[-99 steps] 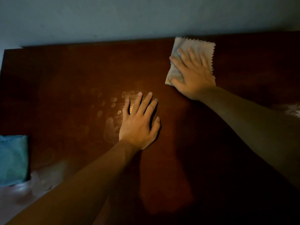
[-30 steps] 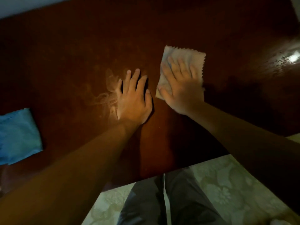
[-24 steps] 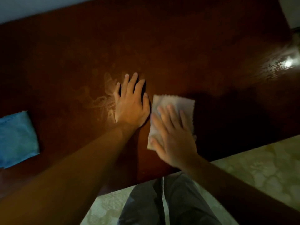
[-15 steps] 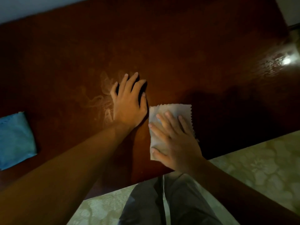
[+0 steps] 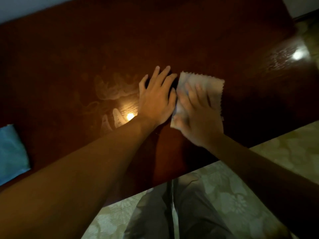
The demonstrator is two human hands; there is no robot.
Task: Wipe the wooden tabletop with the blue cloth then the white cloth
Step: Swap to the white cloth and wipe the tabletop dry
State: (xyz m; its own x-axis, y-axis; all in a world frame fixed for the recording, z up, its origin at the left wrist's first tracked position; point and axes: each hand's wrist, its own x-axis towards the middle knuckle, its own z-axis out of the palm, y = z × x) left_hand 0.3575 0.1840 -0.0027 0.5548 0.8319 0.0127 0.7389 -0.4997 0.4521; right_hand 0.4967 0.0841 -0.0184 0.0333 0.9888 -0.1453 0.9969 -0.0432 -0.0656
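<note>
white cloth under flat right hand, beside left hand

- Both forearms are showing bare all the way up; no sleeve is reaching into sight above the wooden tabletop.
- The left hand and right hand are wearing no gloves, and I am seeing no rings or watch.
- Below the tabletop's near edge, the person is wearing grey trousers, creased, a pale gap running between the legs.
</note>
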